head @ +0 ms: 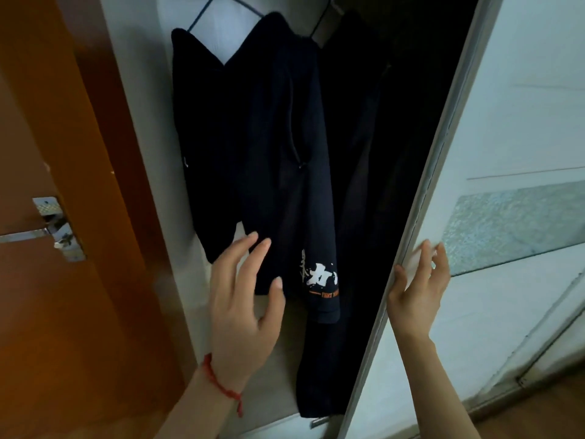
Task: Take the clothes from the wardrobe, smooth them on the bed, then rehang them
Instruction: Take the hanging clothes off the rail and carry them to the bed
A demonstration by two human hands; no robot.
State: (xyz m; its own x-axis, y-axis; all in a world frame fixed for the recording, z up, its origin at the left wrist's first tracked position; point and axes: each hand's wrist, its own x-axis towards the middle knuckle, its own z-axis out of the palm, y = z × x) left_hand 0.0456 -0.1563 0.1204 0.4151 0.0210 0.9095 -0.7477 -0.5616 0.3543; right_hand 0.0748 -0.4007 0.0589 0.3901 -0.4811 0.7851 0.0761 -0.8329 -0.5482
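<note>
A dark navy garment (253,137) with a white and orange print near its hem hangs on a hanger in the open wardrobe. More dark clothes (364,153) hang to its right in shadow. My left hand (243,299), with a red string at the wrist, reaches toward the navy garment's lower edge with fingers spread, holding nothing. My right hand (418,289) lies flat with straight fingers against the edge of the white sliding wardrobe door (506,122).
A brown wooden room door (47,153) with a metal handle (47,229) stands at the left. The wardrobe's white side wall (142,122) is beside the navy garment. Wooden floor shows at the bottom right.
</note>
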